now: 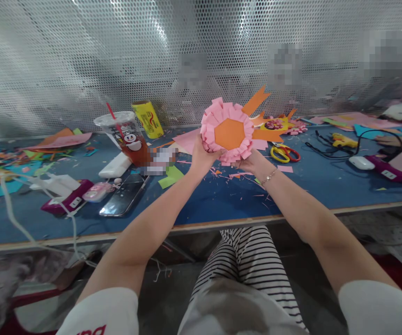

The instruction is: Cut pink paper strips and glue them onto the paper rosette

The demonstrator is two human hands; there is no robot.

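A pink paper rosette (247,114) with an orange hexagonal centre and orange notched ribbon tails is held up above the table. My left hand (206,156) grips its lower left edge, the thumb over the front of the pink pleats. At the lower right edge, my right hand (251,163) holds it from below; most of those fingers are hidden behind the paper. The tails point up and out to the right. Pink paper scraps (235,175) and slivers lie on the blue table under the hands. Scissors (284,152) with yellow and red handles rest just right of the rosette.
Left on the blue table (201,204) stand a cup of brown drink (134,144) with a red straw and a yellow can (148,119). Nearer lie a phone (124,196) and a purple power strip (69,199) with white cables. A perforated metal screen (82,56) closes the back.
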